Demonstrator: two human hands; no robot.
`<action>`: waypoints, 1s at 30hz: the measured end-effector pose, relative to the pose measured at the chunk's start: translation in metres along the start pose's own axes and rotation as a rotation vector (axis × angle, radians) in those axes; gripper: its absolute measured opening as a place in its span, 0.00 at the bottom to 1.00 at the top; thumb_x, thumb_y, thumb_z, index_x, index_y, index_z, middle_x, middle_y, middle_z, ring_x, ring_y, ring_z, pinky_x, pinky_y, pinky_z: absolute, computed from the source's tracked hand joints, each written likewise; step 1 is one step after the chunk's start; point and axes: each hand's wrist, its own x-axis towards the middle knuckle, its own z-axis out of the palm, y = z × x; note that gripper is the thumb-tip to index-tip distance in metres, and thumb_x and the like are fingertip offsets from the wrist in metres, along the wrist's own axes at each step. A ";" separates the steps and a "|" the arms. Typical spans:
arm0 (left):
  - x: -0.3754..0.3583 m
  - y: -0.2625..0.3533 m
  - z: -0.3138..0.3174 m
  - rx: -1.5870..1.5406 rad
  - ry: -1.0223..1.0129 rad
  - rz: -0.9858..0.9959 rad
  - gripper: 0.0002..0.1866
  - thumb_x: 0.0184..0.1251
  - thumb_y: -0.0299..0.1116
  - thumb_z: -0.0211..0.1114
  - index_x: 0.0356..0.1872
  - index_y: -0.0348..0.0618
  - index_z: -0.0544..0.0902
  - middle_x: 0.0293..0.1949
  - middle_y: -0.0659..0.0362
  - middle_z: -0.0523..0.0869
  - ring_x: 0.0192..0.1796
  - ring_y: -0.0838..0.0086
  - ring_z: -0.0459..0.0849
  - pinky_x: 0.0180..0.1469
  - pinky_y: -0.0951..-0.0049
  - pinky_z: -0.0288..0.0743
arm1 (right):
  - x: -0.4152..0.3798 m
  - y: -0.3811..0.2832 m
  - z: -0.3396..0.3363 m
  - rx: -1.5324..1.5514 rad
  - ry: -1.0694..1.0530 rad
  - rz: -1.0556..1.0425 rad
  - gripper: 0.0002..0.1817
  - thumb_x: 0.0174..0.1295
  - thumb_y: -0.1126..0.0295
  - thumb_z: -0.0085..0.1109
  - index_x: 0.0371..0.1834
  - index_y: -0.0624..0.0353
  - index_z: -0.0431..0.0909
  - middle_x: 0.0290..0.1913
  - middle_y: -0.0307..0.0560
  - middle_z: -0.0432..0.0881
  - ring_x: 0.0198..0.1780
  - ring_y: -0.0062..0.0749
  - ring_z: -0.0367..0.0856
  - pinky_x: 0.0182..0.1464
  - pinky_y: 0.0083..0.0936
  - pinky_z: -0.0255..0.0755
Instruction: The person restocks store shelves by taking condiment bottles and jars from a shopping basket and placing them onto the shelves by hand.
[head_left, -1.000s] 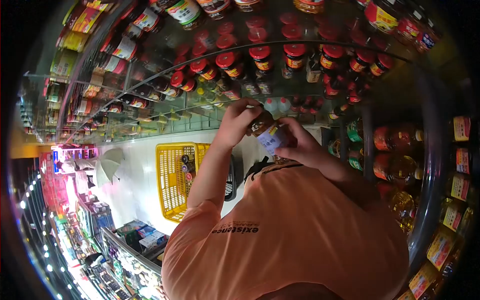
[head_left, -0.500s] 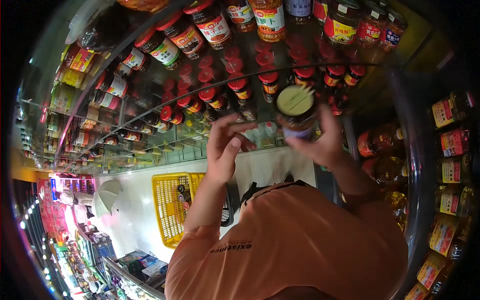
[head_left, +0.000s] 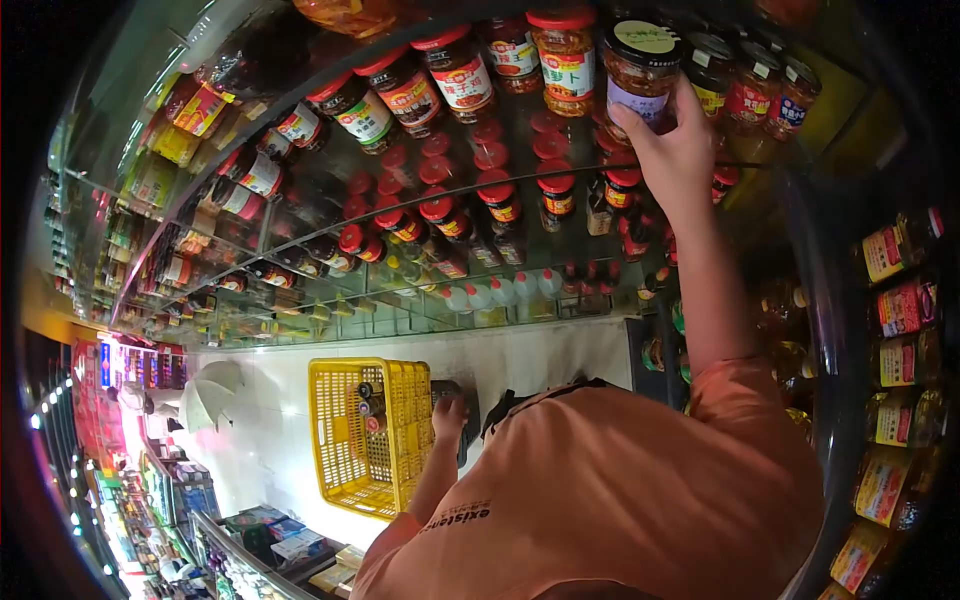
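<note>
My right hand (head_left: 675,145) reaches up to the shelf and is wrapped round a glass jar (head_left: 640,62) of dark red-brown contents with a lilac label. Its dark lid carries a pale green round sticker. The jar is upright in the front row, beside a red-lidded jar (head_left: 564,62) with a white and green label and a dark-lidded jar (head_left: 709,75) with a yellow label. My left hand (head_left: 449,416) hangs low beside the yellow basket (head_left: 412,400), small in view, its fingers loosely apart with nothing visible in them.
A glass shelf edge (head_left: 450,192) runs below the jars, with rows of red-lidded bottles (head_left: 497,194) underneath. Several dark-lidded jars (head_left: 371,405) lie in the basket on the pale floor (head_left: 250,420). Oil bottles (head_left: 905,365) line the right; a pale umbrella (head_left: 212,395) is at left.
My right hand has carried the jar from in front of me up to the shelf row. My left hand has dropped from near the jar to beside the basket.
</note>
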 end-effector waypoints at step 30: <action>-0.014 -0.025 -0.164 0.215 0.507 0.047 0.14 0.72 0.39 0.63 0.49 0.40 0.85 0.29 0.53 0.89 0.31 0.72 0.87 0.36 0.69 0.78 | 0.000 0.031 0.035 -0.706 0.094 -0.261 0.16 0.62 0.64 0.73 0.49 0.59 0.86 0.43 0.50 0.82 0.37 0.36 0.84 0.40 0.31 0.79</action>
